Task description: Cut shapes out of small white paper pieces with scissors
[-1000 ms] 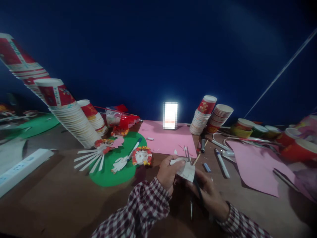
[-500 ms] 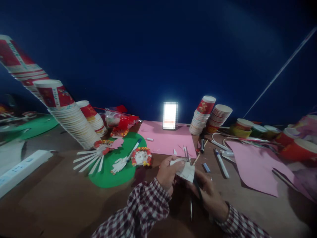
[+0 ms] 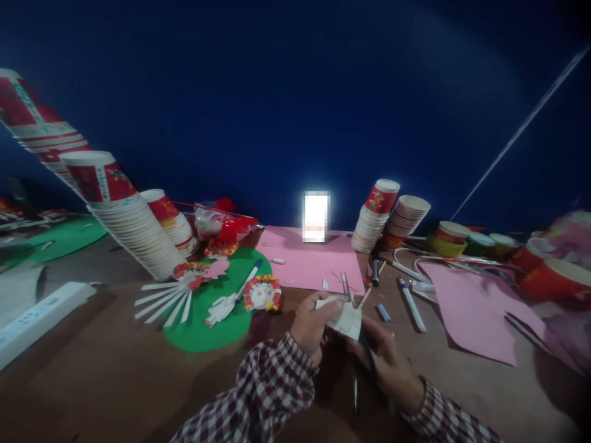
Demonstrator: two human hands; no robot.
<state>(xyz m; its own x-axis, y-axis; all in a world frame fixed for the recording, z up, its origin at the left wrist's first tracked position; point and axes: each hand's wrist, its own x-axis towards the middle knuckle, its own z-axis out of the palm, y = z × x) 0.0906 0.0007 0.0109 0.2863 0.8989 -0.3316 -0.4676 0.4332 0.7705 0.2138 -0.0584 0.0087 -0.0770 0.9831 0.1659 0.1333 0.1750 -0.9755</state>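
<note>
Pinched in my left hand (image 3: pixel 311 326) is a small piece of white paper (image 3: pixel 346 319) with curved lines drawn on it. My right hand (image 3: pixel 390 363) is closed on scissors (image 3: pixel 368 354); their dark handle shows by the fingers, and thin blades poke out beyond the paper's far edge. How far the paper sits between the blades is hidden. To the left, a white paper hand cutout (image 3: pixel 222 309) and a round red-and-white paper face (image 3: pixel 262 293) lie at the green sheet (image 3: pixel 198 336). A pink sheet (image 3: pixel 305 271) with small scraps lies ahead.
Stacks of paper cups stand at the left (image 3: pixel 133 227) and at the back right (image 3: pixel 376 215). A bright phone screen (image 3: pixel 316 216) stands behind the pink sheet. A marker (image 3: pixel 412 304), a blue eraser-like block (image 3: pixel 383 313) and cut pink paper (image 3: pixel 475 314) lie right. A power strip (image 3: pixel 44 323) is far left.
The whole view has shifted very slightly. Both hands keep the same hold on the paper and scissors, with no clear movement.
</note>
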